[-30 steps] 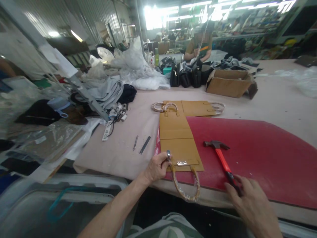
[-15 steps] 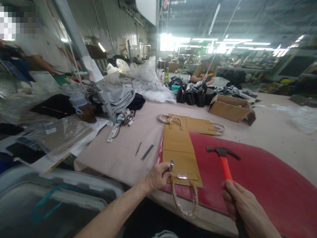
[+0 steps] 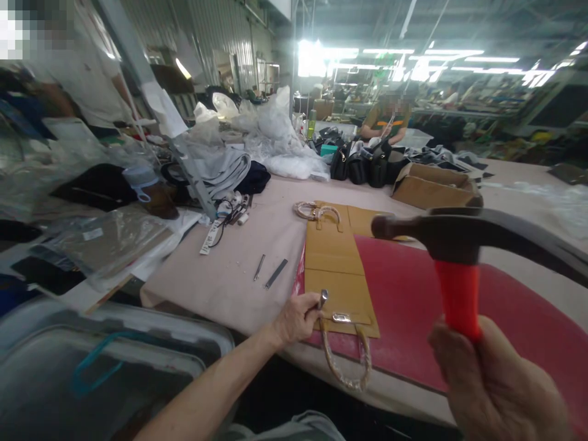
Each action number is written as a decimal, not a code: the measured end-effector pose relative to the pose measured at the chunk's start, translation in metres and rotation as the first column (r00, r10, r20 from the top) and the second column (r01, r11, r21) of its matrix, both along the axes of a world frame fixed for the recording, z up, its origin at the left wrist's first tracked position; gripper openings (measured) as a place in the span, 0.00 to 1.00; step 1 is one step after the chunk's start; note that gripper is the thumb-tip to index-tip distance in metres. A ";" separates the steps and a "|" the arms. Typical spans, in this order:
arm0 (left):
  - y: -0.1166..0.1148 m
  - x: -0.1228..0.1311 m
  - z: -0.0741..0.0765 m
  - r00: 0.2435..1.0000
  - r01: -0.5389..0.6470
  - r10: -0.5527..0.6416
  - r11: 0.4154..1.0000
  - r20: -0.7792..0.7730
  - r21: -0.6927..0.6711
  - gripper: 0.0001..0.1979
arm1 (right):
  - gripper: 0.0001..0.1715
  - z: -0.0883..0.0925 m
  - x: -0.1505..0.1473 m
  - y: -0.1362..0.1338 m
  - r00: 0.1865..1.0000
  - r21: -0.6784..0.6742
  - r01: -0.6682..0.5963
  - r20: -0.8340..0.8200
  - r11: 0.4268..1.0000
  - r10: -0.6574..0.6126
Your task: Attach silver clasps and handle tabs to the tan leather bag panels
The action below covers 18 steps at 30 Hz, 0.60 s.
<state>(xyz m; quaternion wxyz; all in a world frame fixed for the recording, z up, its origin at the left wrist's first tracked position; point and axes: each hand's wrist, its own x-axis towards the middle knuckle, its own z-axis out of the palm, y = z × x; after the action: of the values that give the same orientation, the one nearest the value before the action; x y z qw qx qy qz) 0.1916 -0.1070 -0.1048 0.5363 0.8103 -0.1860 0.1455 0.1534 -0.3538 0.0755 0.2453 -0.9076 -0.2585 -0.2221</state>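
My right hand [image 3: 500, 380] is closed round the red handle of a claw hammer [image 3: 457, 294], raised close to the camera. My left hand [image 3: 298, 318] pinches a short metal punch [image 3: 324, 298] that stands over the left side of a tan leather bag panel [image 3: 334, 260]. A silver metal plate [image 3: 340, 318] sits on the panel beside the punch. From the panel's near edge a plastic-wrapped handle [image 3: 345, 378] hangs over the table edge. Under the panel lies a red mat [image 3: 404, 294]. Another tan panel [image 3: 362, 220] lies behind, partly hidden by the hammer head.
Two thin metal tools [image 3: 275, 274] lie left of the panel on the cloth-covered table [image 3: 220, 275]. A cardboard box [image 3: 436, 187] and black bags [image 3: 358, 165] stand farther back. A grey bin [image 3: 193, 327] is at lower left. A person [image 3: 386, 125] sits across the table.
My right hand has lifted the hammer up and nearer to the camera, so it looks much larger. My left hand still holds the punch on the panel; the view has shifted slightly.
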 end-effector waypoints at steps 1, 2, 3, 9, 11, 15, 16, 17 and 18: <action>0.000 0.000 0.000 1.000 -0.003 0.003 1.000 0.003 0.005 0.07 | 0.16 -0.001 -0.001 0.001 0.999 -0.018 -0.033 0.029 0.999 0.034; 0.000 0.000 0.001 1.000 -0.007 0.007 1.000 0.008 0.008 0.07 | 0.18 -0.002 -0.001 0.001 0.996 -0.050 -0.070 0.045 0.996 0.073; 0.000 0.000 0.001 1.000 -0.006 0.006 1.000 0.013 0.012 0.07 | 0.19 -0.004 -0.001 0.001 0.994 -0.088 -0.101 0.043 0.991 0.105; 0.001 0.000 0.001 0.999 0.012 -0.012 1.000 0.044 0.004 0.07 | 0.16 -0.004 -0.001 -0.008 0.999 -0.046 0.052 0.003 0.998 -0.052; 0.001 0.000 0.002 0.999 0.014 -0.014 1.000 0.034 0.015 0.07 | 0.18 -0.005 -0.003 -0.007 1.000 -0.078 -0.002 0.016 0.997 0.004; 0.001 -0.001 0.004 1.000 0.013 -0.014 0.999 0.018 0.031 0.10 | 0.20 -0.019 -0.001 -0.016 0.995 -0.219 -0.088 -0.056 0.972 0.078; 0.001 -0.001 0.003 1.000 0.011 -0.012 1.000 0.022 0.029 0.11 | 0.21 -0.025 0.002 -0.022 0.994 -0.198 -0.034 -0.106 0.980 0.013; 0.001 -0.001 0.003 1.000 0.010 -0.011 1.000 0.028 0.027 0.11 | 0.23 -0.031 0.006 -0.030 0.981 -0.168 0.026 -0.184 0.985 -0.057; 0.001 -0.002 0.002 0.999 0.011 -0.012 1.000 0.034 0.026 0.11 | 0.24 -0.038 0.011 -0.039 0.953 -0.136 0.089 -0.276 0.987 -0.124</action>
<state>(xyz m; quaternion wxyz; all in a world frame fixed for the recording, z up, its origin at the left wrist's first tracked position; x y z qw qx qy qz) 0.1900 -0.1059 -0.1030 0.5234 0.8134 -0.2017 0.1539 0.1645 -0.3927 0.0377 0.2115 -0.9559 -0.1844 -0.0866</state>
